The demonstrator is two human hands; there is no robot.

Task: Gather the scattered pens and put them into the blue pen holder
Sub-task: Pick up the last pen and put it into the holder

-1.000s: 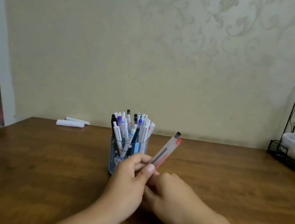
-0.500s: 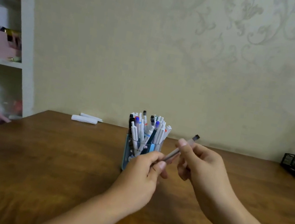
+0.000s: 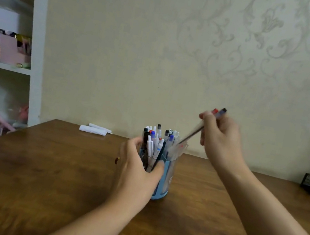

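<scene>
Item: two pens, light, stiff, slick; I judge a hold near the caps best. Right hand fingers pinch them, tips entering the pen holder; left hand fingers wrap it on the desk.

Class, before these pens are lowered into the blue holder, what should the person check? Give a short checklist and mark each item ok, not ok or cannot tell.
1. Right hand grips the pens firmly: ok.
2. Left hand steadies the blue pen holder: ok.
3. Pen tips aimed at the holder's mouth: ok.
4. Free room among the pens already in the holder: cannot tell, it looks crowded.
5. Holder upright on the table: ok.
</scene>
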